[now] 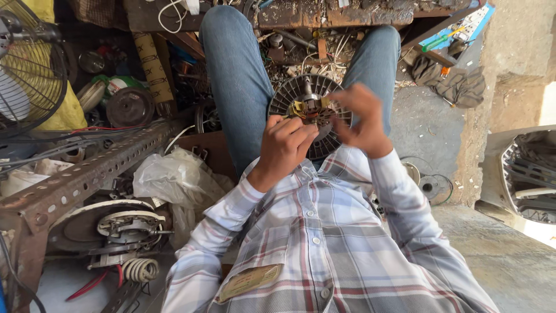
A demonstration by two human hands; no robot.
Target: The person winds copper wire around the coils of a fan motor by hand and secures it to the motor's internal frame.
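A round dark finned motor housing [292, 95] with a metal shaft and yellowish winding parts at its centre rests on my lap between my knees. My left hand [284, 148] is closed around a thin tool or wire end pressed at the housing's centre. My right hand [362, 119] pinches something small at the right side of the centre, with fingers curled over the housing's rim. What exactly each hand pinches is too small to tell. I wear blue jeans and a plaid shirt.
A rusty perforated angle-iron frame [87, 174] runs along the left. Below it lies an opened fan motor [124, 226] with a coiled wire. A fan guard [29, 69], a crumpled plastic bag [174, 179], scrap metal and a cluttered bench [324, 17] surround me. Another grille [530, 179] stands right.
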